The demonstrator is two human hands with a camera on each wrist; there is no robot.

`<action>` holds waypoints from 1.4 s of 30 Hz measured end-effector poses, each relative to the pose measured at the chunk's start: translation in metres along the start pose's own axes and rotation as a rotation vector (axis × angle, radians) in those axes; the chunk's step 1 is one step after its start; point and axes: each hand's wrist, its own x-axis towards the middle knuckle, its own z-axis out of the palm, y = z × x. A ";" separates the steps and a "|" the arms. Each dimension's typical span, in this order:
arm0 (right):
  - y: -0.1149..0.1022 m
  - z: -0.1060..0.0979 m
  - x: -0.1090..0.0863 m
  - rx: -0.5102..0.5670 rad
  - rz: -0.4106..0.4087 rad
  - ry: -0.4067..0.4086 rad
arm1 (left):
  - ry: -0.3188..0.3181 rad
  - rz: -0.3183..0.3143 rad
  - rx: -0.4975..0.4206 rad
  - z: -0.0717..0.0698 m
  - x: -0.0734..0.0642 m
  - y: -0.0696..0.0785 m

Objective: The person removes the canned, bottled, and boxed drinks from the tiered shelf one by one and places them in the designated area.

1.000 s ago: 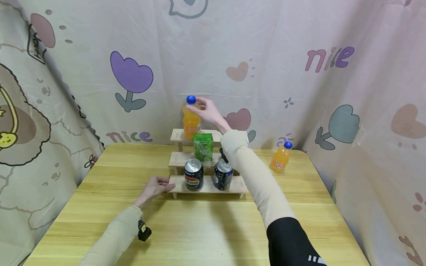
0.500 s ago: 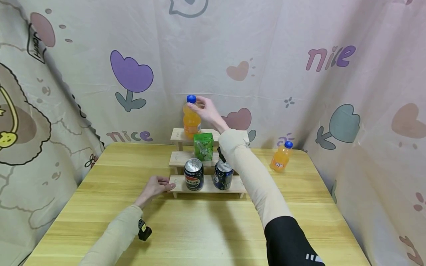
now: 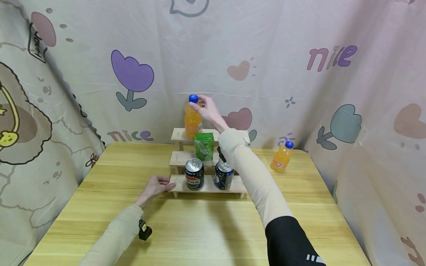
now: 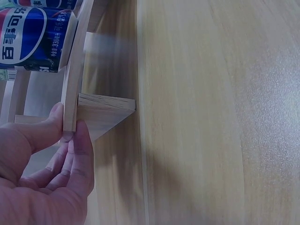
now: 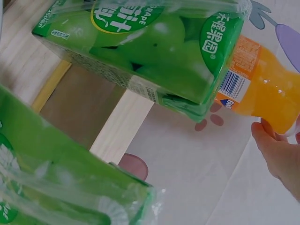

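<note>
My left hand (image 3: 155, 189) pinches the left end of the bottom step of a three-tier wooden stand (image 3: 209, 187). In the left wrist view, thumb and fingers (image 4: 80, 157) close round that board's end. With my right hand (image 3: 210, 112) I grip an orange drink bottle (image 3: 193, 123) near its neck, under the blue cap. The bottle is upright at the left of the top step. A green juice box (image 3: 204, 147) stands on the middle step. Two dark cola cans (image 3: 194, 174) stand on the bottom step. A second green juice box (image 5: 61, 173) shows in the right wrist view, hidden behind my arm from the head camera.
Another orange drink bottle (image 3: 281, 157) stands on the wooden table (image 3: 116, 166) at the back right. A printed curtain (image 3: 186, 55) hangs close behind the stand and along both sides. My right forearm passes over the right side of the stand.
The bottle in my right hand has shifted very slightly to the right on the top step. My left hand keeps its hold on the stand.
</note>
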 end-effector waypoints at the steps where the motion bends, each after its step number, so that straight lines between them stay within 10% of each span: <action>1: 0.000 -0.001 0.000 0.008 0.002 0.002 | 0.001 -0.002 -0.003 0.000 0.000 0.000; 42: 0.019 -0.153 -0.048 0.063 0.084 0.339 | -0.024 0.013 -0.027 -0.001 0.000 0.000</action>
